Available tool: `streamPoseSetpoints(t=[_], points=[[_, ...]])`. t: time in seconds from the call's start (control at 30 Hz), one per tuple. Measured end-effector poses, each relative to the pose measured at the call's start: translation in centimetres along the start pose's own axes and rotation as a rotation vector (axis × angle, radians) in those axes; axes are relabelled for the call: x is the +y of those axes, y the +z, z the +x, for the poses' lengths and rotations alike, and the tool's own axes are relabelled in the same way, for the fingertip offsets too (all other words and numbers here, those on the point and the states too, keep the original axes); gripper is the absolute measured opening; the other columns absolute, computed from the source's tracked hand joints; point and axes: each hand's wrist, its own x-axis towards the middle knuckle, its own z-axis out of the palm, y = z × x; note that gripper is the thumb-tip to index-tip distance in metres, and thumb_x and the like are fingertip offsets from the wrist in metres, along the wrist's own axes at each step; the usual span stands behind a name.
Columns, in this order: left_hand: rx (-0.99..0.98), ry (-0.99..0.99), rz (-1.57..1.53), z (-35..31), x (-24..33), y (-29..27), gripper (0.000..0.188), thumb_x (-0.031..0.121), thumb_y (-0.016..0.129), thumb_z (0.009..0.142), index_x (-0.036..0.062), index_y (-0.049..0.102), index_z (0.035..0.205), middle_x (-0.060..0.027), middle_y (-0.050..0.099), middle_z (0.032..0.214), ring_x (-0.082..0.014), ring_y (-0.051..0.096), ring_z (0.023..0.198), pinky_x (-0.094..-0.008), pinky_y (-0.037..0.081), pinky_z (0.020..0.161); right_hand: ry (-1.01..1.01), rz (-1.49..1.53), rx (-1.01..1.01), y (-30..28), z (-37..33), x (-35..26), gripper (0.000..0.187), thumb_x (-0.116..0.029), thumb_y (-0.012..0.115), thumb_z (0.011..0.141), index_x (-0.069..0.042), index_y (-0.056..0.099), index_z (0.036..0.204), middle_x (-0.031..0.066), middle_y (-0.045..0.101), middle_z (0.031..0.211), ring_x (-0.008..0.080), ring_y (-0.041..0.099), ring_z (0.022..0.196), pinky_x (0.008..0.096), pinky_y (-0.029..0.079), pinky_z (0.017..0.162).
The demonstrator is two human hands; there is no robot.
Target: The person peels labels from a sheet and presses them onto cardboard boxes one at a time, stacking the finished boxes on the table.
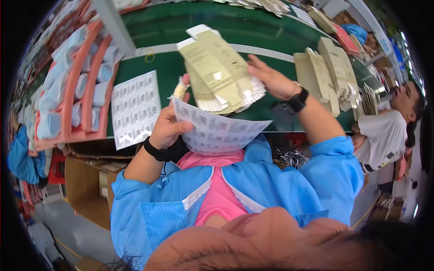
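My left hand [168, 126] grips a sheet of barcode labels [221, 134] by its left edge, thumb on top. A pale wrap covers one of its raised fingers. The sheet tilts in front of my chest. Just beyond it lies a fanned stack of flattened beige cartons [217, 58], the top one turned askew. At the stack's right edge, my right hand [273, 81] has its fingers stretched out. They lie close against the cartons; whether they press on them I cannot tell. A second label sheet [135, 108] lies flat on the green table to the left.
A pink rack [68, 99] with pale blue wrapped items stands at the left. More flattened cartons [323, 74] are piled at the right, near another person [384, 135]. A grey post [113, 27] rises at the back left. An open cardboard box [88, 185] sits below the table's edge.
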Motion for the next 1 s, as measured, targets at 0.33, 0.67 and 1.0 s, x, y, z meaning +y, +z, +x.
streamPoseSetpoints(t=[0.33,0.67,1.0], points=[[0.207,-0.212,-0.167,1.5,-1.4,3.5,0.046,0.014,0.071,0.065,-0.0029,0.056,0.105,-0.0112,0.028,0.135,-0.0223,0.037,0.118,-0.0344,0.03,0.097,-0.16,0.422,0.063,3.5,-1.7,3.6,0.075,-0.021,0.047,0.089,-0.005,-0.01,0.136,0.0108,0.022,0.139,0.0169,0.028,0.124,0.0294,0.029,0.099],[0.402,0.102,-0.025,0.2,0.6,4.3,0.02,0.013,0.071,0.067,-0.0016,0.061,0.076,-0.0239,0.054,0.109,-0.0302,0.05,0.105,-0.0372,0.037,0.091,-0.527,0.19,0.506,3.5,-4.9,5.8,0.043,-0.016,0.047,0.088,-0.002,0.033,0.126,0.0109,0.037,0.128,0.0187,0.041,0.113,0.0292,0.034,0.094],[-0.108,0.166,-0.313,-10.2,3.8,-3.4,0.015,0.013,0.063,0.074,0.0016,0.058,0.065,-0.0174,0.061,0.062,-0.028,0.06,0.055,-0.0331,0.049,0.052,-0.663,-0.34,-0.215,10.8,-7.1,3.0,0.022,-0.003,0.052,0.08,0.001,0.055,0.101,0.0129,0.055,0.097,0.0205,0.054,0.089,0.0308,0.043,0.076]])
